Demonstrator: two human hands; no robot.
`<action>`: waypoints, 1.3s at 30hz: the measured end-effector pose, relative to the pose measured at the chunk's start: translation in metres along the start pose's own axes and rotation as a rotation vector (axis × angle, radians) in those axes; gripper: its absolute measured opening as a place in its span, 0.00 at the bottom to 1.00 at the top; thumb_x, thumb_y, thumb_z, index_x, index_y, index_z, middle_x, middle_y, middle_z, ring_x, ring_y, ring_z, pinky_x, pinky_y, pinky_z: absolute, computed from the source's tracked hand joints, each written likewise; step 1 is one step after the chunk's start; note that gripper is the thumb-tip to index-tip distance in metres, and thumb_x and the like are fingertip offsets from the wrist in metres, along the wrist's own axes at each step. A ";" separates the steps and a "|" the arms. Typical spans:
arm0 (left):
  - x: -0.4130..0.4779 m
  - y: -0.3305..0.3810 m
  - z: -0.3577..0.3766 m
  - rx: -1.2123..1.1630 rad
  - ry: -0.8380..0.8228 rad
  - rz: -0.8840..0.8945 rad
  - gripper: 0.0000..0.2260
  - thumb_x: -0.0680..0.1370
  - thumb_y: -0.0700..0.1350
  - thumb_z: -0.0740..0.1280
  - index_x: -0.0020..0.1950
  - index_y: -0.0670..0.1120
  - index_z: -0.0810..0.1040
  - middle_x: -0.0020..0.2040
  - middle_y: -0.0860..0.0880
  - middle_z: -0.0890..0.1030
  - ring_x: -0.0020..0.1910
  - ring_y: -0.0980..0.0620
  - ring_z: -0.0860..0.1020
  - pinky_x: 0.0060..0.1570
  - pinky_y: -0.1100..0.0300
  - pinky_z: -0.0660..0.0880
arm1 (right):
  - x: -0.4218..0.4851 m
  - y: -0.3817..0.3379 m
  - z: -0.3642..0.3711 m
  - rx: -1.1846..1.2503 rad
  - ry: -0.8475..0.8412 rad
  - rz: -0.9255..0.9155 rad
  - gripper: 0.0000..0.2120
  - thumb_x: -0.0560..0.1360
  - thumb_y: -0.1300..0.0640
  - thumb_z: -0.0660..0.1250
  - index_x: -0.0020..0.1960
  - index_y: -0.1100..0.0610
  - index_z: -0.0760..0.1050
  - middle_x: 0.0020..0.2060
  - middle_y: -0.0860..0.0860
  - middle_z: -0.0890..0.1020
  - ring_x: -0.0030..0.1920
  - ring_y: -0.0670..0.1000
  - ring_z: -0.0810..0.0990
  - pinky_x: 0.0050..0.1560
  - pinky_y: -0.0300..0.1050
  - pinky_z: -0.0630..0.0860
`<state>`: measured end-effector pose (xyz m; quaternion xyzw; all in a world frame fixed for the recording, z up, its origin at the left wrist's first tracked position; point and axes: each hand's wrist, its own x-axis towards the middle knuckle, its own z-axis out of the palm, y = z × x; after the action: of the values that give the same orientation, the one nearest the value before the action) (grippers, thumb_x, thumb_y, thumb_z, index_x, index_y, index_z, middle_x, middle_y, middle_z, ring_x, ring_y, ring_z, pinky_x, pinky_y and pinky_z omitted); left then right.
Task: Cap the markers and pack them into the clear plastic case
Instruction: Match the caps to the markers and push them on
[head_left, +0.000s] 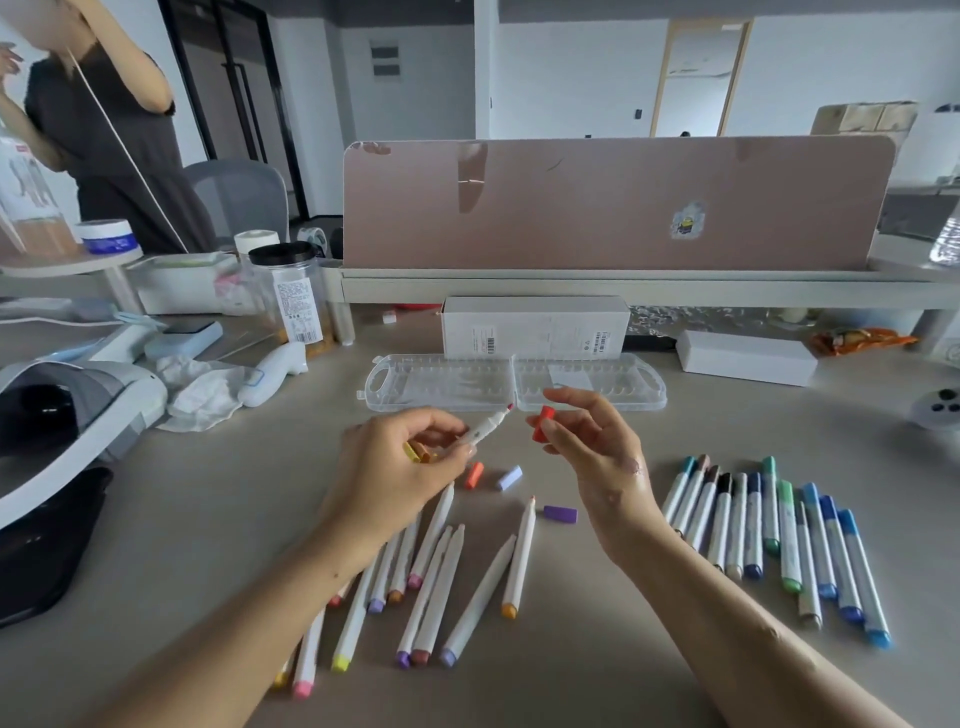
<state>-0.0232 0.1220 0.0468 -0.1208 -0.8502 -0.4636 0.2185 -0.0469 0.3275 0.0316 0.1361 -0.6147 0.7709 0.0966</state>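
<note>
Grips an uncapped red marker (488, 427) in the left hand (400, 467), pinches a red cap (543, 423) in the right hand (592, 447), tip and cap just apart. Beyond both hands, on the table (587, 649): open clear case (441, 384).

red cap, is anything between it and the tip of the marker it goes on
Nothing visible. The right hand pinches the red cap, the left hand holds the marker with its tip pointing toward the cap, and only open air lies between the two.
</note>
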 end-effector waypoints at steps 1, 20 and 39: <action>-0.001 -0.006 -0.003 0.068 0.045 0.086 0.05 0.71 0.51 0.73 0.46 0.55 0.84 0.39 0.60 0.84 0.40 0.57 0.82 0.45 0.51 0.78 | 0.000 0.000 0.001 -0.008 -0.009 -0.007 0.11 0.76 0.67 0.67 0.58 0.62 0.77 0.44 0.61 0.82 0.46 0.51 0.82 0.49 0.37 0.77; -0.008 -0.032 -0.012 0.290 0.154 0.236 0.10 0.71 0.57 0.68 0.50 0.60 0.84 0.39 0.71 0.77 0.44 0.60 0.74 0.47 0.43 0.73 | -0.008 0.005 0.022 0.099 -0.066 0.000 0.07 0.75 0.73 0.65 0.53 0.70 0.75 0.45 0.62 0.85 0.49 0.56 0.85 0.51 0.41 0.80; -0.011 -0.031 -0.012 -0.016 -0.068 0.183 0.09 0.75 0.46 0.71 0.55 0.52 0.83 0.48 0.59 0.81 0.48 0.56 0.82 0.48 0.57 0.81 | -0.004 0.011 0.021 0.043 -0.173 0.044 0.09 0.75 0.76 0.62 0.46 0.66 0.78 0.45 0.54 0.86 0.46 0.53 0.85 0.50 0.39 0.79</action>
<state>-0.0236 0.0952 0.0241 -0.2154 -0.8387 -0.4442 0.2297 -0.0446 0.3045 0.0250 0.1905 -0.6068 0.7714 0.0233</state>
